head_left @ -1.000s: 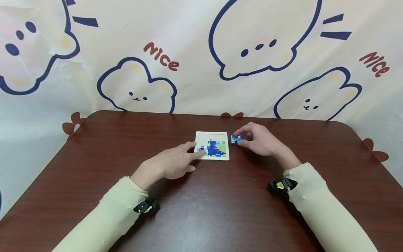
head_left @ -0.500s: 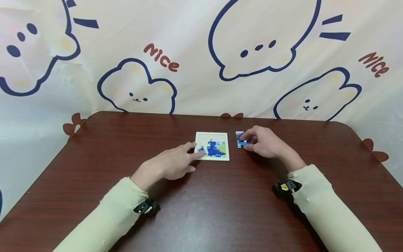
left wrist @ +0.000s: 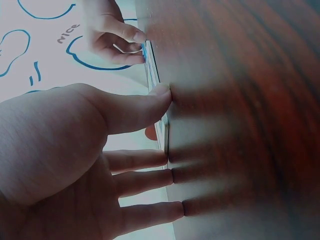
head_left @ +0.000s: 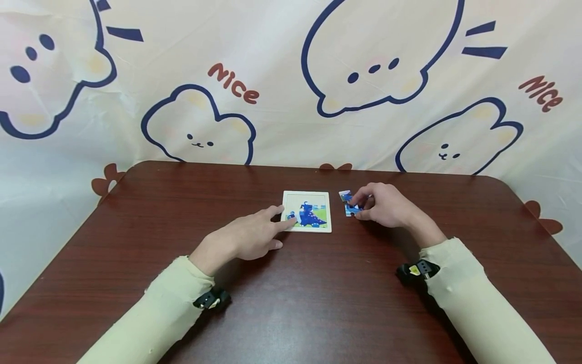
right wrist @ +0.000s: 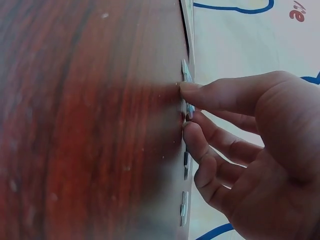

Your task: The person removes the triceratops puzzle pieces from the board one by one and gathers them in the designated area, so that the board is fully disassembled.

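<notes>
Since a second ago the right hand (head_left: 382, 206) has drawn its puzzle pieces (head_left: 350, 203) away from the puzzle board (head_left: 306, 211) and slightly nearer, turning them so that the little cluster's long axis now runs near-to-far instead of left-to-right. They lie flat on the table (head_left: 291, 303), just right of the board and apart from it, with the thumb and fingertips curled in and pinching them at their right edge. There seem to be two loose pieces, one just beyond the other, though the fingers hide part of them. They are thin, flat, blue-printed cards. The single board is a square, white-rimmed tray showing a blue figure on green. The left hand (head_left: 247, 237) has not shifted: fingers straight and slightly spread, index tip pressing the board's near left corner. The tabletop is dark reddish wood-grain with rounded corners.
</notes>
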Motion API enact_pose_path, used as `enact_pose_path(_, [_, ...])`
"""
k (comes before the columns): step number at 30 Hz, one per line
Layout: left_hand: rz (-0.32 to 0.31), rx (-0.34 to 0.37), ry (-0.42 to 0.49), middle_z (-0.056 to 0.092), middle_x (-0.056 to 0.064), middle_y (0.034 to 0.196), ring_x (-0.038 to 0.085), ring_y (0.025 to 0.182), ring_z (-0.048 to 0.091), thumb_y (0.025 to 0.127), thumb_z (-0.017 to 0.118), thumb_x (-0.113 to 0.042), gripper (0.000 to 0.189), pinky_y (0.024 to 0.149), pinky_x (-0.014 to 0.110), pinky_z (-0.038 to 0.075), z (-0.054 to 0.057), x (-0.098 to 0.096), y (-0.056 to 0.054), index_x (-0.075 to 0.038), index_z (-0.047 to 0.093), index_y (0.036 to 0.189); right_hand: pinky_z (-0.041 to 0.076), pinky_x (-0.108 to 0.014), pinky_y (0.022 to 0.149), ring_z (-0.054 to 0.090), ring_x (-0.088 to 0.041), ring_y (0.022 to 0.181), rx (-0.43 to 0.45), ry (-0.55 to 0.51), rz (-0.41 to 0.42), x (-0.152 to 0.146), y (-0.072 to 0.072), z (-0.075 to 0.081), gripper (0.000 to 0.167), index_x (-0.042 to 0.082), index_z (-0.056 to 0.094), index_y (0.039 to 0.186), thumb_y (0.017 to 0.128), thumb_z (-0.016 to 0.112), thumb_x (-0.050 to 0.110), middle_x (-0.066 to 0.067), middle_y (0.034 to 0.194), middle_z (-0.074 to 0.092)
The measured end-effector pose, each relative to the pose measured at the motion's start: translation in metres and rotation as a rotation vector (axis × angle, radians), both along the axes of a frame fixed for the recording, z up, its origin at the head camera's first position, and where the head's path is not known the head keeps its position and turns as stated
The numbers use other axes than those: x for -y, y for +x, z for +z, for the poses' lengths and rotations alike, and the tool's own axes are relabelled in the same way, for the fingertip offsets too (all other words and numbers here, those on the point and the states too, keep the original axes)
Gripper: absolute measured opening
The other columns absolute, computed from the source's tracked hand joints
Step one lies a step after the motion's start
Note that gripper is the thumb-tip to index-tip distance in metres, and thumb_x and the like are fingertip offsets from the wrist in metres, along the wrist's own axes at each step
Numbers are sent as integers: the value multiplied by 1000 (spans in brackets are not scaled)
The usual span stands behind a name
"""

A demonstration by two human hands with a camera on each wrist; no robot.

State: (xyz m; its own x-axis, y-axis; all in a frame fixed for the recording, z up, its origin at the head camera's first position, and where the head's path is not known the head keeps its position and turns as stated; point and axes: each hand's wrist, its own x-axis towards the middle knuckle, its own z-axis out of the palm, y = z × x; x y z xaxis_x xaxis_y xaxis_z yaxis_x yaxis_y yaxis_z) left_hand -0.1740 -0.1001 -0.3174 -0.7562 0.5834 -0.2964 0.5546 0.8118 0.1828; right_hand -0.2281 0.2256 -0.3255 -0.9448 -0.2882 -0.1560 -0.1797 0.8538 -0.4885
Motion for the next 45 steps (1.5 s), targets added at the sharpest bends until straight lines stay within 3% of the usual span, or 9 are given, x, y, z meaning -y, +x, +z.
enact_pose_path(8, [-2, 12, 9, 26, 20, 175, 38, 158, 38, 109, 61, -26, 60, 120, 53, 46, 0, -1, -1, -23, 41, 165, 53, -30, 76, 63, -27, 97, 24, -13, -1, -2, 1, 2, 29, 11, 76, 122, 94, 81, 10, -15, 120, 68])
enact_pose_path(15, [1, 15, 6, 25, 18, 176, 37, 158, 38, 109, 61, -28, 60, 119, 53, 47, 1, -4, -1, -25, 40, 165, 52, -32, 77, 61, -26, 94, -42, -38, 10, 1, 0, 3, 23, 11, 77, 117, 94, 80, 14, -12, 111, 71])
enact_pose_path(20, [15, 5, -16, 26, 18, 175, 36, 157, 41, 109, 61, -30, 60, 114, 53, 51, 1, -3, 0, -27, 41, 165, 51, -32, 75, 60, -25, 91, -83, -65, 30, 15, -3, 3, 23, 12, 77, 116, 94, 82, 17, -9, 106, 71])
enact_pose_path(29, [22, -5, -18, 29, 18, 173, 35, 151, 47, 107, 65, -32, 62, 115, 53, 51, 4, -3, 0, -28, 41, 165, 55, -31, 74, 62, -24, 91, -78, -109, 66, 53, -6, 6, 30, 12, 74, 122, 93, 82, 18, -7, 107, 71])
enact_pose_path(36, [7, 16, 15, 23, 15, 177, 37, 158, 37, 106, 66, -37, 68, 121, 56, 45, 6, -11, -1, -32, 36, 167, 59, -37, 88, 66, -24, 97, -38, -110, 123, 78, -8, 5, 35, 12, 72, 126, 94, 82, 18, -7, 113, 72])
enact_pose_path(45, [-46, 59, 34, 13, 15, 180, 41, 164, 24, 107, 62, -41, 70, 126, 60, 35, 2, -19, -2, -32, 30, 169, 60, -38, 92, 68, -23, 101, 34, -96, 146, 93, -10, -1, 35, 10, 69, 130, 96, 78, 12, -11, 124, 70])
